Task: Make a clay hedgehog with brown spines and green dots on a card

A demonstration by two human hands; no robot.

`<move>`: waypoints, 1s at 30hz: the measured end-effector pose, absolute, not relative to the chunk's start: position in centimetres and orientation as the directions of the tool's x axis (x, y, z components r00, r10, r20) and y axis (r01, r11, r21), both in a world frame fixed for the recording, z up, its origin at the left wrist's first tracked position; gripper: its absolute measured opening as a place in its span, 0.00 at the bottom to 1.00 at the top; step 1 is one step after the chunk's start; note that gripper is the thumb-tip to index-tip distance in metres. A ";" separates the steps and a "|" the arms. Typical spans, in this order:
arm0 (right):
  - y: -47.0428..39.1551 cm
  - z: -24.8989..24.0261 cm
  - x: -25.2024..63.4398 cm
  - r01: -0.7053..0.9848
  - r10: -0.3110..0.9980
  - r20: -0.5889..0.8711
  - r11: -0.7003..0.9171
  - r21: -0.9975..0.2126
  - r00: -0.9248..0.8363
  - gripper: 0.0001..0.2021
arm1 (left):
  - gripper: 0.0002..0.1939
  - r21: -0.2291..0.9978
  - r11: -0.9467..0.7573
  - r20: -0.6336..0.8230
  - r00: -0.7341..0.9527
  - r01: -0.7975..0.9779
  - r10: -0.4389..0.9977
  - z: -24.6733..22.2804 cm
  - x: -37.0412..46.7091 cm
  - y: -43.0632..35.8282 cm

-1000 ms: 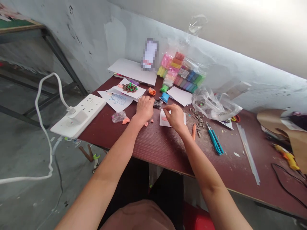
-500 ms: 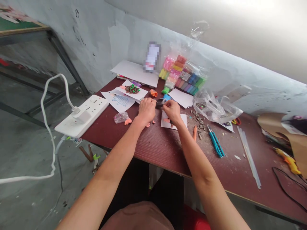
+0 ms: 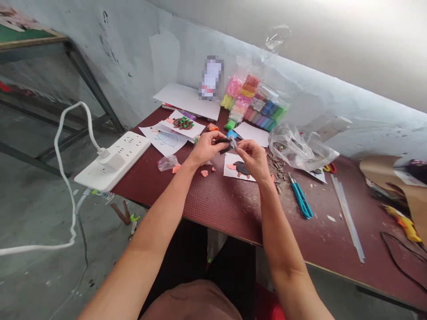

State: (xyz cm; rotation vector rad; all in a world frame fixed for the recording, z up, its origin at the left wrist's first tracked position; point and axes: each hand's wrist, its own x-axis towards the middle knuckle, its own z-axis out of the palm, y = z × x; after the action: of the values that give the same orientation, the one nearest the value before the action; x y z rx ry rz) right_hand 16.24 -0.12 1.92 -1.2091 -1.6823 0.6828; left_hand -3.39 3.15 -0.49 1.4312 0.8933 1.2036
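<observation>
My left hand [image 3: 207,150] is closed around a packet of black clay [image 3: 225,145] in a clear wrapper, lifted over the table. My right hand [image 3: 254,156] pinches the wrapper's clear end. Below the hands lies a white card [image 3: 229,158] bearing a clay animal [image 3: 241,168] with a black body, pink snout and brown feet; my right hand and wrist partly cover the card. Bits of pink clay [image 3: 204,173] rest to the left of it. Striped sunflower seeds [image 3: 276,165] are scattered to the right.
A power strip [image 3: 110,163] overhangs the table's left edge. Behind are drawings [image 3: 167,138], a seed-covered figure [image 3: 183,123] and bagged coloured clay [image 3: 260,106]. A teal utility knife [image 3: 300,196], glue sticks [image 3: 347,218] and a yellow glue gun [image 3: 403,222] lie rightward.
The hands have turned and my right hand has shifted slightly right, drawing the wrapper's clear end out. More of the black packet's wrapper and the animal on the card now show.
</observation>
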 end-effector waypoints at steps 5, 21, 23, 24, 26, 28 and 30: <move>-0.9 2.2 16.4 0.309 0.986 0.140 0.160 -0.937 -0.088 0.18 | 0.06 0.978 -0.174 0.195 0.198 -0.118 0.961 -0.3 -3.5 3.2; -2.1 3.6 15.0 0.189 0.998 0.059 0.059 -0.980 -0.007 0.21 | 0.06 0.982 -0.138 0.175 0.369 -0.126 0.913 0.5 -3.8 2.2; -1.9 3.3 15.2 0.152 0.998 0.062 0.059 -0.987 0.017 0.22 | 0.08 0.981 -0.130 0.174 0.361 -0.141 0.916 0.6 -4.0 2.2; -1.8 3.2 15.3 0.132 0.997 0.069 0.064 -0.989 0.029 0.22 | 0.08 0.981 -0.127 0.172 0.357 -0.147 0.918 0.6 -4.0 2.2; -1.7 3.0 15.3 0.100 0.994 0.096 0.089 -0.991 0.061 0.23 | 0.08 0.982 -0.114 0.161 0.346 -0.154 0.924 0.7 -4.0 2.2; -1.8 2.9 15.1 0.089 0.992 0.097 0.090 -0.992 0.079 0.23 | 0.07 0.983 -0.102 0.149 0.328 -0.154 0.933 0.6 -4.0 2.3; -2.0 3.0 14.9 0.105 0.997 0.055 0.049 -0.993 0.058 0.23 | 0.05 0.983 -0.104 0.146 0.306 -0.150 0.941 0.5 -3.8 2.4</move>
State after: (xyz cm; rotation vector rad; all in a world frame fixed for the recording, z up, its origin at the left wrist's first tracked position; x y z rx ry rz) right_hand 14.86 -1.97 3.05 -1.2738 -1.2632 1.0753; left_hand -3.84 2.35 0.49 1.3369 0.8127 1.1162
